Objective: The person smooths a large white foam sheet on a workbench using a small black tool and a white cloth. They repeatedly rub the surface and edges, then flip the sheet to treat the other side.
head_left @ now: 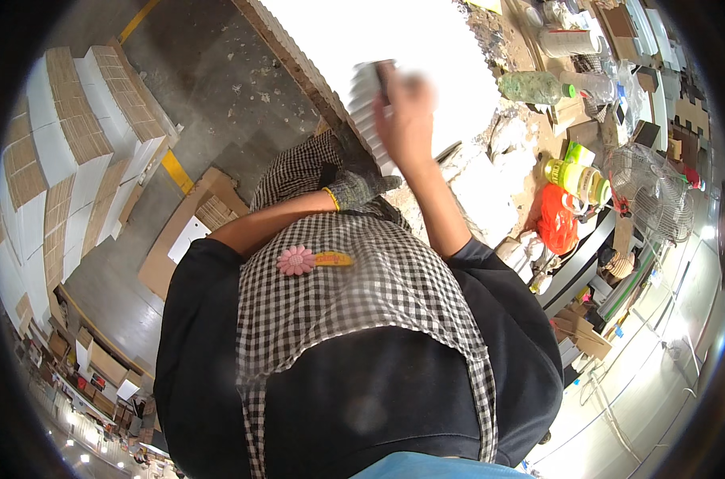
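White sheets (450,48) lie stacked with ragged, layered edges on the work surface in front of me. My right hand (409,120), bare and partly blurred, is closed around a small dark block-like object (383,80) over the stack's left edge. What kind of object it is does not show clearly. My left hand (361,190) wears a grey knit glove with a yellow cuff. It rests between my checked apron (354,239) and the stack's near corner, fingers stretched toward the right, with nothing visible in it.
Tall piles of white-faced cardboard (83,152) stand on the floor at left, near a flat brown cardboard piece (167,255). To the right are a green-tinted bottle (534,88), a yellow-labelled bottle (576,182), a red plastic bag (556,219) and a wire fan (650,191).
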`<state>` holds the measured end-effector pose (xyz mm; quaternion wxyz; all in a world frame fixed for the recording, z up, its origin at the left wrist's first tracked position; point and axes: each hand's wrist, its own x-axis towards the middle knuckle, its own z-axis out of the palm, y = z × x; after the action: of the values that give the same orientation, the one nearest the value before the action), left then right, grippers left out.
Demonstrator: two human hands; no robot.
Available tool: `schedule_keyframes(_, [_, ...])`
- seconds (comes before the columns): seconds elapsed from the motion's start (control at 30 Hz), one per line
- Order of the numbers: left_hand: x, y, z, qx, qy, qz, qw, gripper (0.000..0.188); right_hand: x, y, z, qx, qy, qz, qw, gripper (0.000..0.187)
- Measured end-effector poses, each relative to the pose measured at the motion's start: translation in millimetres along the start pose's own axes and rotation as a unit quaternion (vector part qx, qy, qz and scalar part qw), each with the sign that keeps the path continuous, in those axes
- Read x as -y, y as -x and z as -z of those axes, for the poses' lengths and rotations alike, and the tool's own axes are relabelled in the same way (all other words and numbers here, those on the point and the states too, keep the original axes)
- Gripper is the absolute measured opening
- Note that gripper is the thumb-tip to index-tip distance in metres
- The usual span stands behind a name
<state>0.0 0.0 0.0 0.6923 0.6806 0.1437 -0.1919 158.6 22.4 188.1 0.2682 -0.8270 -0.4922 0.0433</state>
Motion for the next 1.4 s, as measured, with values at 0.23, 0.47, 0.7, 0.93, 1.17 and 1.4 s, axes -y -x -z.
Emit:
schedule_keyframes(0.23, [-24, 16, 12, 0.031, -0.188, -0.038, 0.981, 0.068, 54, 36, -5, 0.071, -0.034, 0.125, 0.989, 0.055])
schedule_keyframes(0.47, [-54, 20, 21, 0.128, -0.472, -0.013, 0.872, 0.054, -28, -8, 3, -0.016, -0.041, 0.144, 0.989, 0.043])
schedule_keyframes(0.7, [21, 1, 6, 0.030, -0.279, 0.012, 0.960, 0.056, -147, -78, 41, -0.133, 0.164, -0.060, 0.976, 0.044])
schedule_keyframes(0.93, [42, 2, 6, -0.041, -0.447, -0.261, 0.855, 0.064, -74, -30, -2, 0.044, -0.037, 0.194, 0.979, 0.047])
schedule_keyframes(1.17, [27, 5, 6, -0.028, -0.450, -0.223, 0.864, 0.049, -203, -114, 49, -0.147, 0.162, 0.031, 0.975, 0.044])
schedule_keyframes(1.4, [54, -6, -3, -0.086, -0.438, -0.252, 0.859, 0.026, -70, -53, -1, 0.037, 0.022, 0.307, 0.951, 0.060])
